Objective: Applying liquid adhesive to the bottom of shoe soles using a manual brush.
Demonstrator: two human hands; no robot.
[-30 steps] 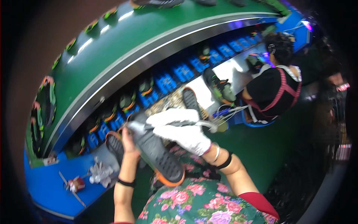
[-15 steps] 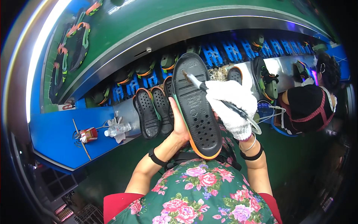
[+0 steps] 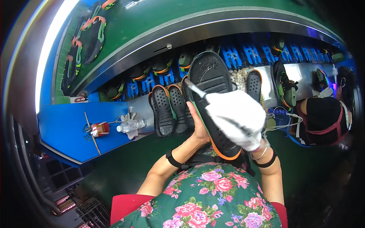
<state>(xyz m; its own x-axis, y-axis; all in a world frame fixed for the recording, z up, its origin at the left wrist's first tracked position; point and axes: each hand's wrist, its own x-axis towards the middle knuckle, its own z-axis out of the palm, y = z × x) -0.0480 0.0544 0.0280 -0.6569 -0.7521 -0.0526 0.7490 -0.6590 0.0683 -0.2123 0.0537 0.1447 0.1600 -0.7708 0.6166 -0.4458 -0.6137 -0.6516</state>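
A black shoe sole [image 3: 207, 76] with an orange and green rim is held tilted up in front of me, one broad end away from me. My left hand [image 3: 198, 127], bare, supports it along its left edge, thumb up and the other fingers hidden underneath. My right hand [image 3: 235, 119], in a white knitted glove and blurred, is closed round a brush [image 3: 196, 90] with a pale metal neck. The bristles touch the sole's left edge. Wet-looking streaks shine on the far end. Left of it, several more perforated soles [image 3: 163, 110] stand on the bench.
A blue table [image 3: 61, 133] carries a red and yellow box [image 3: 100, 129], a stick and a clear bottle [image 3: 133, 125]. Beyond are blue racks [image 3: 251, 55] and a green conveyor belt [image 3: 171, 17] with shoes. At right, a co-worker [image 3: 323, 117] sits near a thin hose.
The brush has gone from the middle of the sole's far end to its left edge. Glossy streaks now show there. The sole sits further right in the picture, and the whole view has shifted.
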